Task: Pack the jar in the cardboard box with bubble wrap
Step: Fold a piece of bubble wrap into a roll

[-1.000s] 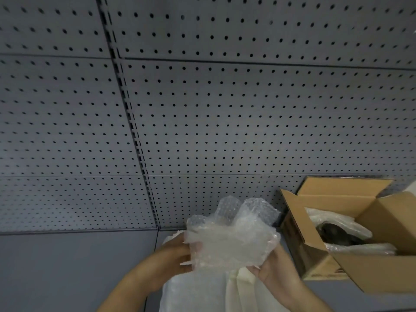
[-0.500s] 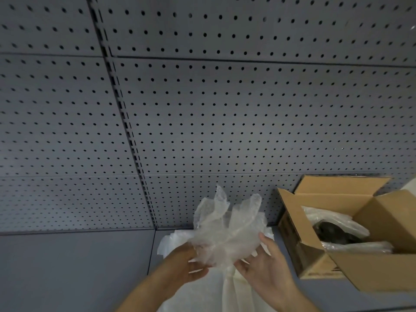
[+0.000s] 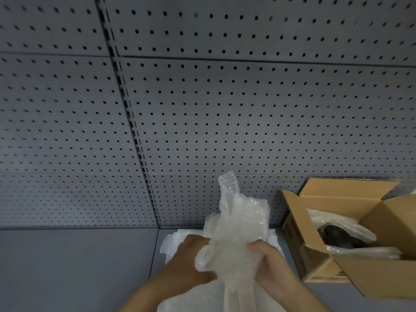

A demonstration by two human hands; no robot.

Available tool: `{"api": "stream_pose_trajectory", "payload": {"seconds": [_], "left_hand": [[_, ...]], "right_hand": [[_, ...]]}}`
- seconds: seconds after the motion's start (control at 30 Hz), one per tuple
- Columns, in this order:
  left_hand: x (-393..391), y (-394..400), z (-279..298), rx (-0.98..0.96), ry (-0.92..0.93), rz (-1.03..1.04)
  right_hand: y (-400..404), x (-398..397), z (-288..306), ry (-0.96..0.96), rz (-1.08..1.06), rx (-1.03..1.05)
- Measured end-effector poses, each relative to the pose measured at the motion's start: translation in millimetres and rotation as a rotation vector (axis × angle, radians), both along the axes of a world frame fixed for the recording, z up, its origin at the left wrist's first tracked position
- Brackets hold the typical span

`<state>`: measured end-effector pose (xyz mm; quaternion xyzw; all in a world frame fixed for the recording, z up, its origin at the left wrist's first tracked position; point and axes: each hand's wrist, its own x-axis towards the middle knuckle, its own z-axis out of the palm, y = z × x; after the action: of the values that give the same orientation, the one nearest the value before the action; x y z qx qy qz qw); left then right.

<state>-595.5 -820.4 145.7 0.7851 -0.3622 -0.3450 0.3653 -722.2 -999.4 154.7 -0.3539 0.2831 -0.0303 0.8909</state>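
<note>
A crumpled sheet of clear bubble wrap stands up between my hands at the bottom centre. My left hand grips its left side and my right hand grips its right side, fingers curled into the plastic. To the right stands the open cardboard box with its flaps up. Inside it lies a dark jar, partly covered by more bubble wrap.
A stack of white bubble wrap sheets lies on the grey table under my hands. A grey pegboard wall rises right behind the table and box.
Both hands have bunched the bubble wrap tighter; it now stands taller and narrower, and my right hand has closed onto it.
</note>
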Motion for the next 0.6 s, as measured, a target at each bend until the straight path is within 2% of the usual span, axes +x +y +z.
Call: {"api": "stream_pose_trajectory", "payload": {"seconds": [0.07,0.13,0.23,0.33,0.4,0.5,0.6], "left_hand": [[14,12,3,0.027,0.103,-0.039],[28,20,1,0.013,0.229,0.035],[34,11,-7,-0.050,0.404,0.276],[30,9,-13,-0.040,0.654,0.523],[27,4,-11,-0.069,0.800,0.512],[22,-2,0,-0.121,0.916,0.525],[28,-6,6,-0.298,1.026,0.596]], "right_hand": [[-11,-3,-1,0.021,-0.019,0.003],[-19,-7,4,0.013,-0.048,0.016],[-27,-10,8,0.006,-0.042,0.059],[-30,-10,8,0.023,0.008,0.080],[-29,-9,11,0.022,0.048,0.102],[-28,-8,14,0.014,0.084,0.096],[-31,-9,12,0.061,0.083,0.042]]}}
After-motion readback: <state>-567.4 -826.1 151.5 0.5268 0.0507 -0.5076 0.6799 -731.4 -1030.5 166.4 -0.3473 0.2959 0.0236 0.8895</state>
